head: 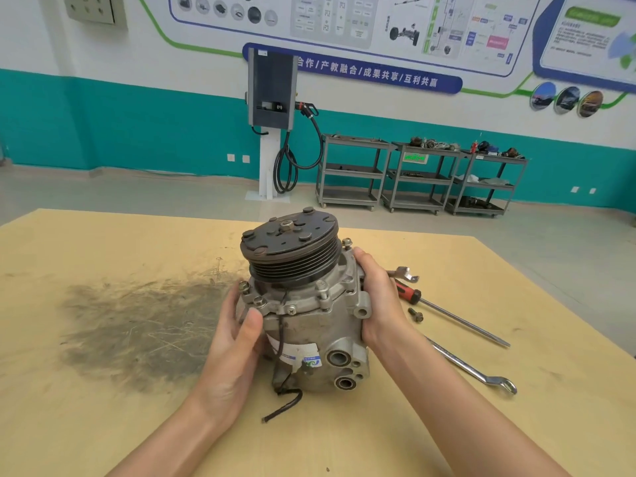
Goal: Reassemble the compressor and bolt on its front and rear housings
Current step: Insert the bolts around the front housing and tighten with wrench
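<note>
You have the compressor standing near the middle of the scuffed plywood table, a cast grey-metal cylinder with a dark ribbed pulley tilted on top, bolts around its flange, two round ports low on the front and a frayed black wire trailing off it. Your left hand cups its left side with the thumb pressed on the flange, and your right hand wraps the right side, fingers curled round the housing. Beside your right hand lie a red-handled screwdriver, a loose bolt and a chrome spanner.
</note>
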`<state>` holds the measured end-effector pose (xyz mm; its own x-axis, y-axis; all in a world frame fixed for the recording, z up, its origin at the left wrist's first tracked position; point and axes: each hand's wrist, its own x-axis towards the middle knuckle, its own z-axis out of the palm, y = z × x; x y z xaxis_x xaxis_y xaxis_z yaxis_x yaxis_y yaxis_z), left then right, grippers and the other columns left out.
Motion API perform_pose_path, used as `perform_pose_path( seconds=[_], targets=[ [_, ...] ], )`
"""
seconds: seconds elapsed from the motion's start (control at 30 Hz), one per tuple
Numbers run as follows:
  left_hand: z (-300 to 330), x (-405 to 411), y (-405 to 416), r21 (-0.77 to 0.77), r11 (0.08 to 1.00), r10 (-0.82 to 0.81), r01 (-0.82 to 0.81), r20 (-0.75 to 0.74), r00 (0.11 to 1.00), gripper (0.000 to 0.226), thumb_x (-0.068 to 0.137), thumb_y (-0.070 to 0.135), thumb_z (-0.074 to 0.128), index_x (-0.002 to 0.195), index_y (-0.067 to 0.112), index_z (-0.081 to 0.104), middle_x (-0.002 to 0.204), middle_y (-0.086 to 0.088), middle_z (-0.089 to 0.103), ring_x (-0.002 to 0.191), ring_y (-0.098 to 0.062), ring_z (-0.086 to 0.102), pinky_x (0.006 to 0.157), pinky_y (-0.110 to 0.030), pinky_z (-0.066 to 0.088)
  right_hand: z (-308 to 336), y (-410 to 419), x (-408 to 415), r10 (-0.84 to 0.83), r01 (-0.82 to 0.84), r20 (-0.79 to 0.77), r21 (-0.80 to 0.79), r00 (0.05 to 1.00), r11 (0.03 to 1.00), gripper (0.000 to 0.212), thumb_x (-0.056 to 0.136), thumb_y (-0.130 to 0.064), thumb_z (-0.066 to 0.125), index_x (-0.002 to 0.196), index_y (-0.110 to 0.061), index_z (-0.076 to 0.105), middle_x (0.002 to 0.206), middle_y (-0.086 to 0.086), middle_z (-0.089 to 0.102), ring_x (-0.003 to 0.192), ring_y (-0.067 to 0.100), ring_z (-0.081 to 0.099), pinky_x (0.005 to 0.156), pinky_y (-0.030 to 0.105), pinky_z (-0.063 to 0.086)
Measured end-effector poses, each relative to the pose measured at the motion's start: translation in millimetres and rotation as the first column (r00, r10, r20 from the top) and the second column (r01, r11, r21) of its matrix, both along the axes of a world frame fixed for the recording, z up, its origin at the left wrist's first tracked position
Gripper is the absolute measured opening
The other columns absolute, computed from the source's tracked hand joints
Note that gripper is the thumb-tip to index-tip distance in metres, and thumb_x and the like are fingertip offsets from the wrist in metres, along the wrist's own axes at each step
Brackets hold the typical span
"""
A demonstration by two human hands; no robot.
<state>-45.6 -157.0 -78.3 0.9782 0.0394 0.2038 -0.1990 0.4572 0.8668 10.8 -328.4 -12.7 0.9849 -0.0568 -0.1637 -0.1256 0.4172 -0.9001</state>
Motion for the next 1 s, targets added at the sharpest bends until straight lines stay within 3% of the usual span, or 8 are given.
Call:
perform_pose_path(
  seconds=[0.1, 0.2, 0.3, 0.5, 0.63, 0.8, 0.9, 1.0],
  targets=[
    [1.6, 2.1, -0.2, -0.002, 0.997, 0.083, -0.084, -0.017, 0.996, 0.141, 0.023, 0.07, 0.091, 0.145, 0.032, 0.032, 0.118, 0.007, 0.069, 0.099, -0.004, 0.066, 0.093, -0.028, 0.043, 6.6, -2.7, 13.0, 0.106, -0.109, -0.043, -0.059, 0.993, 0.992, 0.037, 0.087, -0.044, 0.059, 0.091, -0.01, 0.073, 0.088, 0.012, 0.073, 0.077, 0.03, 0.067, 0.079, 0.04, 0.056],
    [-1.8, 3.2, 3.0, 0.073, 0.996, 0.061, -0.06, -0.021, 0.998, 0.154, 0.02, 0.074, 0.087, 0.153, 0.035, 0.021, 0.147, 0.005, 0.048, 0.13, -0.007, 0.051, 0.095, -0.021, 0.043, 9.0, -2.4, 27.1, 0.162, -0.166, -0.052, -0.088, 0.985, 0.982, 0.038, 0.087, -0.039, 0.058, 0.061, -0.016, 0.073, 0.068, 0.004, 0.071, 0.058, 0.022, 0.066, 0.063, 0.03, 0.056],
    [-4.8, 4.1, 0.9, 0.137, 0.991, -0.001, 0.004, -0.018, 1.0, 0.154, 0.02, 0.073, 0.089, 0.153, 0.036, 0.021, 0.149, 0.014, 0.045, 0.127, 0.005, 0.05, 0.091, -0.012, 0.044, 9.1, -1.6, 34.0, 0.207, -0.211, -0.043, -0.122, 0.977, 0.97, 0.042, 0.088, -0.036, 0.055, 0.054, -0.017, 0.071, 0.065, 0.002, 0.07, 0.056, 0.02, 0.066, 0.056, 0.026, 0.054],
    [-11.5, 11.6, 1.7, 0.2, 0.979, -0.033, 0.03, 0.012, 0.999, 0.148, 0.023, 0.066, 0.093, 0.151, 0.033, 0.026, 0.134, 0.012, 0.062, 0.119, -0.003, 0.06, 0.083, -0.012, 0.051, 10.2, -10.8, 32.7, 0.273, -0.268, -0.009, -0.22, 0.962, 0.938, 0.045, 0.094, -0.051, 0.051, 0.085, -0.017, 0.079, 0.09, 0.007, 0.076, 0.082, 0.022, 0.073, 0.064, 0.027, 0.056],
    [-12.1, 14.8, 4.1, 0.219, 0.976, -0.018, 0.015, 0.013, 1.0, 0.15, 0.02, 0.067, 0.093, 0.15, 0.033, 0.025, 0.133, 0.009, 0.063, 0.12, -0.007, 0.061, 0.098, -0.025, 0.048, 10.8, -37.9, 29.0, 0.193, -0.09, 0.138, -0.537, 0.971, 0.839, 0.048, 0.099, -0.053, 0.037, 0.107, -0.018, 0.068, 0.093, -0.006, 0.076, 0.088, 0.005, 0.071, 0.079, 0.027, 0.05],
    [-8.7, 15.5, 1.0, 0.24, 0.97, 0.041, -0.046, 0.025, 0.999, 0.154, 0.021, 0.08, 0.083, 0.149, 0.022, 0.02, 0.107, 0.03, 0.069, 0.105, 0.011, 0.062, 0.08, -0.006, 0.047, 1.0, -100.3, 15.2, 0.116, 0.158, 0.37, -0.631, 0.922, 0.759, 0.033, 0.103, -0.033, 0.042, 0.107, -0.008, 0.064, 0.086, 0.005, 0.076, 0.085, 0.021, 0.072, 0.079, 0.029, 0.057],
    [-6.8, 13.3, 0.2, 0.259, 0.963, 0.061, -0.07, 0.041, 0.997, 0.154, 0.022, 0.084, 0.079, 0.148, 0.017, 0.022, 0.11, 0.026, 0.07, 0.105, 0.012, 0.061, 0.078, -0.002, 0.045, -16.8, -122.6, 6.2, 0.204, 0.196, 0.356, -0.816, 0.912, 0.544, 0.018, 0.1, -0.028, 0.048, 0.105, -0.015, 0.06, 0.076, 0.005, 0.07, 0.075, 0.029, 0.064, 0.072, 0.038, 0.054],
    [-5.4, 11.1, 0.2, 0.267, 0.959, 0.082, -0.091, 0.045, 0.996, 0.159, 0.019, 0.086, 0.077, 0.149, 0.015, 0.022, 0.117, 0.016, 0.066, 0.104, 0.013, 0.061, 0.079, -0.001, 0.044, -35.9, -130.5, -1.5, 0.39, 0.158, 0.217, -0.971, 0.895, 0.18, 0.015, 0.098, -0.034, 0.052, 0.107, -0.022, 0.049, 0.083, 0.0, 0.066, 0.076, 0.019, 0.062, 0.074, 0.035, 0.051]
  ],
)
